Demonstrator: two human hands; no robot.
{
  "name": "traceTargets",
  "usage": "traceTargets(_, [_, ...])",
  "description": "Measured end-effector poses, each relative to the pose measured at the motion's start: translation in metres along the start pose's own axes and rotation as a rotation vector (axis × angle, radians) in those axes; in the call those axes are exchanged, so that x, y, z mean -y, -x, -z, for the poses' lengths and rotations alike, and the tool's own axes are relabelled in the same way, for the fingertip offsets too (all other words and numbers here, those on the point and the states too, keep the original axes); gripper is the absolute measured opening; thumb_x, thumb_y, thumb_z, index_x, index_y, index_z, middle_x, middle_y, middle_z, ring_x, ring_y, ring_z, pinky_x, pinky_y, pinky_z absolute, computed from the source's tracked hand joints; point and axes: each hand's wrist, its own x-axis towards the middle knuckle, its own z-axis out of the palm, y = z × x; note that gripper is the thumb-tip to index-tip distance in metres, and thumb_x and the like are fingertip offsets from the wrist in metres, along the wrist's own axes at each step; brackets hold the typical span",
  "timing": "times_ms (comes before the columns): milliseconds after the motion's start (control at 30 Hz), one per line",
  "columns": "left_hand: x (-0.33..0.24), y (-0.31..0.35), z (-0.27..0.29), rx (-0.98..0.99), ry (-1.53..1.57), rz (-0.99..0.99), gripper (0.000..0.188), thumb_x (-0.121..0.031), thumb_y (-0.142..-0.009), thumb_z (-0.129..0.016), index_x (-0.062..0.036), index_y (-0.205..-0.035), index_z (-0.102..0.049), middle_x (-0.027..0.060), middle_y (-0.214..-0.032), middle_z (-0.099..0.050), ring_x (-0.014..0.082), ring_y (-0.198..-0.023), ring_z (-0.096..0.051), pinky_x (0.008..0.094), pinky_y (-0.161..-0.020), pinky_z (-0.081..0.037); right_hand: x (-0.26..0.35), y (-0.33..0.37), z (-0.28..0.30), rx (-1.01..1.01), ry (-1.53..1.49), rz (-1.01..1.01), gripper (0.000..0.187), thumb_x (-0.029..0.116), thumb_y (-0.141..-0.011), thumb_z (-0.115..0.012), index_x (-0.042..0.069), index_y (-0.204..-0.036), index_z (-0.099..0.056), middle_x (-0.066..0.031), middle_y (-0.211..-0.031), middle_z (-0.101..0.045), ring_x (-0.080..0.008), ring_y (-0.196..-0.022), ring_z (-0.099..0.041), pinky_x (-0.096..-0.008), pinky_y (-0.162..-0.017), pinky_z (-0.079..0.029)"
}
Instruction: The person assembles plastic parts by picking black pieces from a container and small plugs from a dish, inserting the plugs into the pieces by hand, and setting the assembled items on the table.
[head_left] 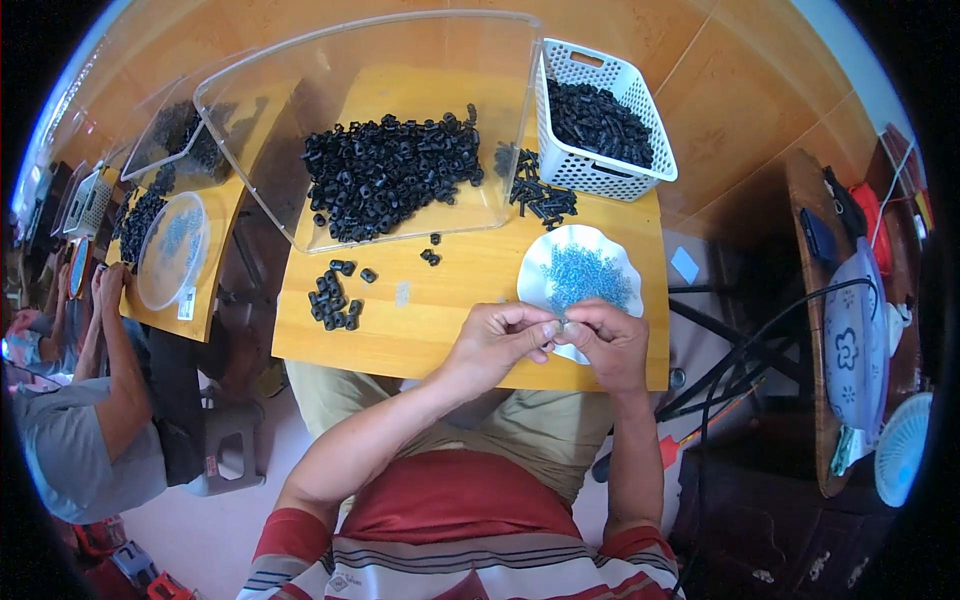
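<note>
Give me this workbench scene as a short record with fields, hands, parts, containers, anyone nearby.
Left hand: fingertips pinched against the right hand's, over the table's near edge
Right hand: pinching a small part, too small to tell
White scalloped dish: holds small blue pieces
Clear tray: large heap of black parts
White basket: black parts inside
Loose black parts: small cluster on the wooden table
Nearby: another person seated at the next table, left
</note>
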Motion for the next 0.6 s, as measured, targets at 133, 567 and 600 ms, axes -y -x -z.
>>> traceTargets(133, [0.0, -0.002, -0.005, -0.028, -0.071, -0.056, 0.02, -0.013, -0.099, -0.065, 0.0038, -0.108, -0.07, 0.0087, -0.096, -0.073, 0.01, -0.081, -0.065, 0.0238, -0.072, -0.055, -0.005, 0.002, 0.002, -0.02, -0.019, -0.002, 0.012, -0.005, -0.089, -0.07, -0.007, -0.101, -0.069, -0.0112, -0.097, -0.068, -0.0151, -0.086, -0.068, -0.0262, -0.075, -0.056])
traceTargets(567, [0.007, -0.016, -0.013, -0.211, -0.582, -0.285, 0.01, -0.007, -0.092, -0.071, 0.0019, -0.098, -0.072, 0.0084, -0.088, -0.071, 0.0129, -0.075, -0.066, 0.0259, -0.069, -0.053, -0.011, 0.008, 0.018, -0.196, 0.213, -0.046, 0.012, 0.003, -0.088, -0.073, 0.0, -0.099, -0.069, -0.0064, -0.095, -0.07, -0.0098, -0.081, -0.065, -0.0253, -0.071, -0.053])
traceTargets(600, [0.003, -0.017, -0.015, -0.235, -0.683, -0.329, 0.01, -0.006, -0.09, -0.072, 0.0013, -0.097, -0.072, 0.0099, -0.088, -0.071, 0.0152, -0.076, -0.067, 0.027, -0.069, -0.054, -0.011, 0.008, 0.021, -0.21, 0.264, -0.006, 0.011, 0.003, -0.088, -0.073, 0.0, -0.099, -0.069, -0.0067, -0.094, -0.07, -0.0106, -0.081, -0.065, -0.0255, -0.071, -0.053])
